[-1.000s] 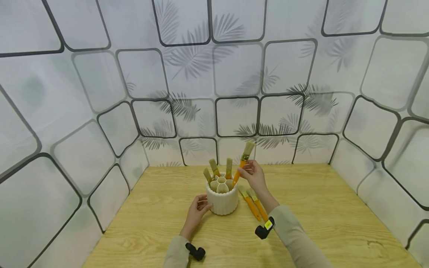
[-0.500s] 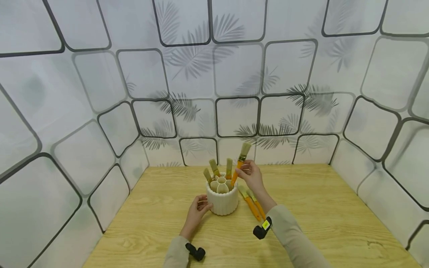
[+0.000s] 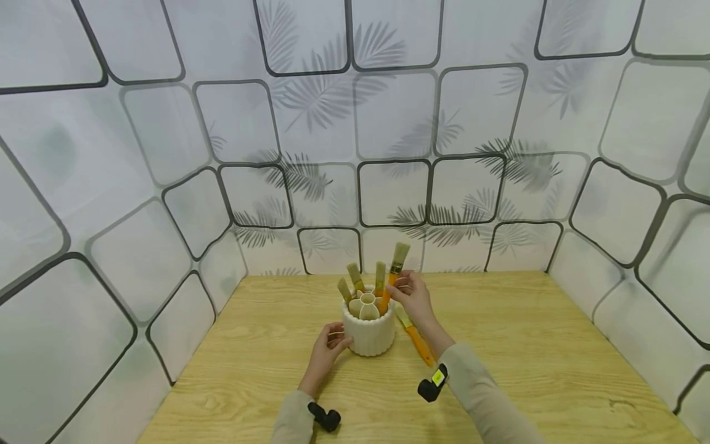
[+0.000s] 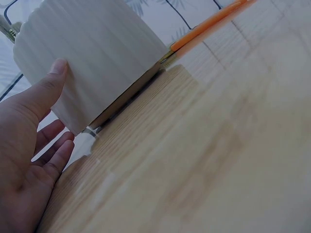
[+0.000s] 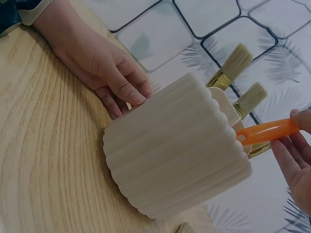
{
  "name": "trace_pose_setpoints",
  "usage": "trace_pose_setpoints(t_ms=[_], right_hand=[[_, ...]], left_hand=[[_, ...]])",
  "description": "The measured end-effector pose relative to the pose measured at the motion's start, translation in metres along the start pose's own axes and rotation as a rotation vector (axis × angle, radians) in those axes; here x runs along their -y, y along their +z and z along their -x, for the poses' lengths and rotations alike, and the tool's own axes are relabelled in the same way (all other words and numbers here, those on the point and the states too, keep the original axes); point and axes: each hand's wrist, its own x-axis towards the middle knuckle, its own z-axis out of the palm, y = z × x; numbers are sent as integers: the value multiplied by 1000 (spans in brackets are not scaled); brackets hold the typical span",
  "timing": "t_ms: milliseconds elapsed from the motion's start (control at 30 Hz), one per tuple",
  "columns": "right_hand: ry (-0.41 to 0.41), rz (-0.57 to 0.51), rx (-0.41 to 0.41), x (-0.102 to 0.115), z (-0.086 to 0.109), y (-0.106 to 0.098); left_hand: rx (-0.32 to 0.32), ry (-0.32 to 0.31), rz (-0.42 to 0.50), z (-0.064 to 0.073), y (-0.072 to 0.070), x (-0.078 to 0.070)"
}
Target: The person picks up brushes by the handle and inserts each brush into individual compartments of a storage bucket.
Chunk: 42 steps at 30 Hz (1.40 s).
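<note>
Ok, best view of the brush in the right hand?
Head: the brush shows from bristles to handle, partly covered mid-handle. Right wrist: handle close up, bristles out of frame. Left wrist: not visible.

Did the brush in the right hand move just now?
Yes, the brush shifted left and slightly down in the head view, against the white pot.
</note>
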Motion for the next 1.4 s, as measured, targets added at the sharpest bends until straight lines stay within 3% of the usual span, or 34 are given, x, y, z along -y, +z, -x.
trace_pose_setpoints(t_ms=[200, 400, 1133, 1267, 1400], right_hand=[[8, 14, 4, 10, 9, 1], [0, 37, -6, -6, 4, 5], [-35, 123, 5, -15, 4, 3], [-39, 83, 23, -18, 6, -1], [-66, 64, 25, -25, 9, -7]], left_hand=[[-1, 0, 0, 0, 0, 1], [2, 9, -7, -1, 1, 3], [9, 17, 5, 1, 1, 0], [10, 19, 10, -1, 0, 3], [3, 14, 22, -7, 0, 17]])
